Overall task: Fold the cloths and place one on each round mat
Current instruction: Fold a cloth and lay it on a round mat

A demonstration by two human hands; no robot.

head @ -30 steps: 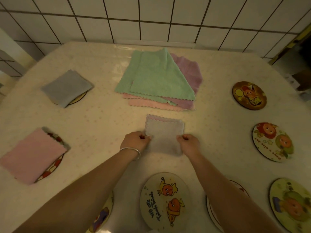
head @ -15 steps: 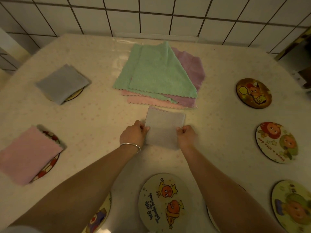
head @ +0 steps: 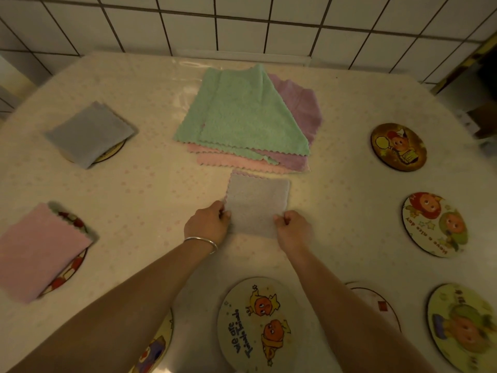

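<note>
A small folded grey cloth [head: 256, 204] lies flat on the table in the middle. My left hand [head: 208, 224] pinches its near left corner and my right hand [head: 291, 228] pinches its near right corner. Behind it sits a pile of unfolded cloths, green [head: 242, 117] on top, purple [head: 301, 106] and pink [head: 236, 162] beneath. A folded grey cloth [head: 90, 133] covers a round mat at the left. A folded pink cloth [head: 40, 251] covers another mat [head: 74, 261] nearer me. Bare round mats lie in front of me [head: 255, 327] and to the right [head: 398, 146], [head: 434, 224], [head: 462, 327].
The table wears a pale dotted cover and stands against a white tiled wall [head: 242, 25]. Two more mats show partly under my forearms: one [head: 157, 348] at the near left, one [head: 376, 302] at the near right. A dark gap opens past the table's right edge.
Both hands, still pinching the small grey cloth's near corners, slid it a little away from me toward the pile. The view shifted slightly.
</note>
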